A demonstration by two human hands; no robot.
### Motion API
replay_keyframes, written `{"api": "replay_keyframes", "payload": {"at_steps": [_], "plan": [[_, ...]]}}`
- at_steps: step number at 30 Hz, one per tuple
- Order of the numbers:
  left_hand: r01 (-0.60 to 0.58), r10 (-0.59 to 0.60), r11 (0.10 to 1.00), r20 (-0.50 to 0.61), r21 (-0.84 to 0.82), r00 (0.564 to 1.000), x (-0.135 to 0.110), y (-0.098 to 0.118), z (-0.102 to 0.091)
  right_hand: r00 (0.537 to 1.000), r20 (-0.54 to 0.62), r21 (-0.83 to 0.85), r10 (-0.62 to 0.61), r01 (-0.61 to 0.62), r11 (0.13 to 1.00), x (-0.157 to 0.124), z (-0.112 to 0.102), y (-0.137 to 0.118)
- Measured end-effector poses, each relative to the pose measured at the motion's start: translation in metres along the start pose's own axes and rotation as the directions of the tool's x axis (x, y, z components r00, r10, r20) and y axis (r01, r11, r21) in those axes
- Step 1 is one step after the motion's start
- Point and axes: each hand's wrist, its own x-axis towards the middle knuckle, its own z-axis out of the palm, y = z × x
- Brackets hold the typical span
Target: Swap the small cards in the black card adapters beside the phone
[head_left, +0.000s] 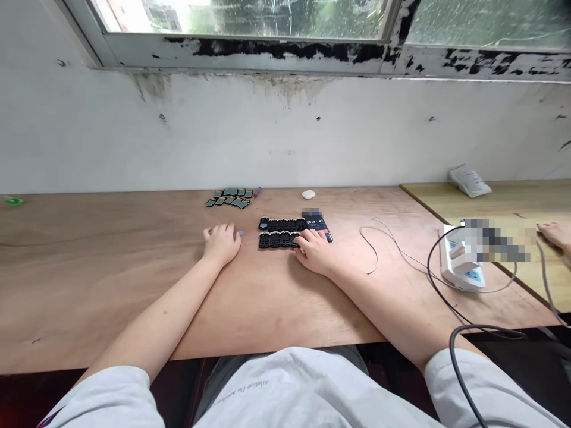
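Head view: on the brown wooden worktop (111, 255), the left hand (222, 244) curls beside a small blue piece (241, 232); the right hand (312, 249) bends over the right end of the front row of black plastic frames (275, 239). Neither grip can be discerned.

One head-worn view, forward and down over the table (107, 261)
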Motion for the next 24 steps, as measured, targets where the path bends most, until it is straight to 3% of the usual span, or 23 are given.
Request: {"api": "replay_keyframes", "payload": {"at_steps": [9,18,24], "plan": [[0.02,-0.022,0.999,0.048,0.051,0.999,0.001,-0.001,-0.002,0.97,0.021,-0.221,0.24,-0.23,0.948,0.002,-0.009,-0.011],[-0.091,0.091,0.996,0.054,0.003,0.994,0.001,-0.003,0.0,0.905,0.23,-0.272,0.358,-0.294,0.917,0.008,-0.018,-0.018],[-0.126,0.128,0.991,0.065,-0.033,0.99,0.003,-0.003,0.002,0.884,0.28,-0.269,0.375,-0.303,0.914,0.008,-0.02,-0.019]]}}
